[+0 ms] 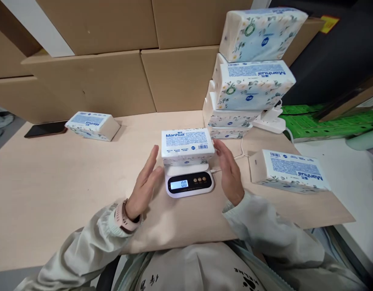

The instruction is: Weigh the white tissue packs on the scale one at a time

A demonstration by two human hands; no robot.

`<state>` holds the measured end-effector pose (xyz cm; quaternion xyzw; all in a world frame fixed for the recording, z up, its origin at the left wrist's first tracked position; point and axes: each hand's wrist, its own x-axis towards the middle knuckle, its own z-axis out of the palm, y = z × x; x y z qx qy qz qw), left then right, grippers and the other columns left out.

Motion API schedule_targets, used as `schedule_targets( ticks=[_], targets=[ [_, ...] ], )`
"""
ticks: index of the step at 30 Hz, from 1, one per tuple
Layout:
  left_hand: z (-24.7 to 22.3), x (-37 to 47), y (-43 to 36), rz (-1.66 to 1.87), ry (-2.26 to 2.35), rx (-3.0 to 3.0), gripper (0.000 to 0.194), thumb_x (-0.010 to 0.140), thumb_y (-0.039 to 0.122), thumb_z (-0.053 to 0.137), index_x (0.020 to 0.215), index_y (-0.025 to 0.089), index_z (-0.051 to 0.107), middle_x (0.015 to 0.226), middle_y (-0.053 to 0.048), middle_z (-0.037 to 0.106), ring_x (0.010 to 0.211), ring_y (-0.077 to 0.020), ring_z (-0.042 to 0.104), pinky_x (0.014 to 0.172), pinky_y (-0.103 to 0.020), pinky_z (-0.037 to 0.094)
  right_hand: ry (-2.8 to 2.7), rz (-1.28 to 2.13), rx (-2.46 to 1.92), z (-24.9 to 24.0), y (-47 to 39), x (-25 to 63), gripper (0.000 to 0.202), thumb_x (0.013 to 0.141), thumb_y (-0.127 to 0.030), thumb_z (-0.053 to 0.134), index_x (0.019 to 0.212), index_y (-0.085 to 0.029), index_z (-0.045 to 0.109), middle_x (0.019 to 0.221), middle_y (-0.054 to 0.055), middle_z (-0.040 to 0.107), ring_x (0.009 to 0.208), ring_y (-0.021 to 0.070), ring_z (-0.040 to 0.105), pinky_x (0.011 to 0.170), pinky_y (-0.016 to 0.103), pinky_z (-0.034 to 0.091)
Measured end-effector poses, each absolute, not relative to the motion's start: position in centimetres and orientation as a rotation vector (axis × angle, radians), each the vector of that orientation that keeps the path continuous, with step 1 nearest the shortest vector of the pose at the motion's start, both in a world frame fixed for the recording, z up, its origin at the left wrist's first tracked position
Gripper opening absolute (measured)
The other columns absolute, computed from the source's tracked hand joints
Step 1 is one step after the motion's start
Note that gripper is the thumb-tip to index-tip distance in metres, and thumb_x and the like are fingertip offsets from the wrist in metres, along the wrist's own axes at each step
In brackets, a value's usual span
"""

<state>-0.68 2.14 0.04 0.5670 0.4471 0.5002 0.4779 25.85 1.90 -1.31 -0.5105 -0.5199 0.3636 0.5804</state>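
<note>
A tissue pack (188, 142) marked Manhua sits on the white digital scale (190, 182) in front of me, with its printed face up. The scale's lit display reads 0.0. To the left of the pack, my left hand (145, 186) is held open with fingers stretched, a small gap from its side. On the other side, my right hand (230, 171) is also open, its fingertips very close to the pack's right end; I cannot tell whether they touch it. Neither hand grips anything. A pink-banded watch (125, 217) is on my left wrist.
Several tissue packs (256, 87) are stacked at the back right, before cardboard boxes (180, 81). Single packs lie at right (291, 169) and at left (92, 124), beside a phone (45, 129). A white power strip (270, 121) and cable lie behind the scale; green crates (332, 125) stand at far right.
</note>
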Motion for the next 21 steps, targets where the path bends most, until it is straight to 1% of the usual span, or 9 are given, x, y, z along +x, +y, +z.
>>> schedule_targets(
  ticks=[3,6,11,15,21],
  targets=[
    [-1.4,-1.3,1.7,1.407,1.153,1.343,0.057,0.105,0.053,0.065,0.160,0.040,0.056,0.176,-0.001,0.039,0.168,-0.0318,0.028,0.141,-0.058,0.019,-1.077,0.693,-1.213,-1.4,2.1,26.5,0.055,0.107,-0.062,0.048,0.150,-0.030,0.061,0.157,0.008,0.065,0.149,0.0255,0.059,0.132,0.056,0.039],
    [-2.0,-1.5,1.5,1.496,1.143,1.266,0.053,0.107,0.055,0.060,0.157,0.039,0.059,0.174,-0.002,0.042,0.166,-0.0309,0.033,0.140,-0.058,0.021,-0.970,0.653,-1.229,-1.1,2.5,26.8,0.057,0.107,-0.063,0.045,0.146,-0.026,0.063,0.149,0.011,0.069,0.139,0.0261,0.066,0.127,0.056,0.043],
    [-1.8,-1.2,1.4,1.512,1.149,1.190,0.056,0.105,0.061,0.059,0.154,0.033,0.061,0.171,-0.005,0.048,0.165,-0.0309,0.037,0.140,-0.054,0.023,-0.932,0.645,-1.266,-1.2,2.9,27.1,0.058,0.106,-0.065,0.042,0.140,-0.026,0.065,0.143,0.011,0.072,0.131,0.0270,0.069,0.122,0.057,0.046],
    [-1.7,-1.1,1.5,1.506,1.157,1.158,0.059,0.102,0.066,0.060,0.150,0.032,0.064,0.168,-0.005,0.051,0.164,-0.0316,0.039,0.140,-0.053,0.025,-0.915,0.669,-1.269,-1.5,3.0,27.2,0.057,0.105,-0.065,0.041,0.137,-0.025,0.067,0.140,0.012,0.073,0.126,0.0266,0.070,0.119,0.056,0.048],
    [-1.8,-1.1,1.6,1.504,1.152,1.137,0.058,0.100,0.067,0.062,0.146,0.031,0.067,0.165,-0.006,0.055,0.162,-0.0323,0.042,0.139,-0.053,0.028,-0.868,0.685,-1.250,-1.4,3.0,27.1,0.050,0.106,-0.060,0.042,0.128,-0.027,0.071,0.132,0.009,0.077,0.120,0.0255,0.072,0.118,0.056,0.049]
  ],
)
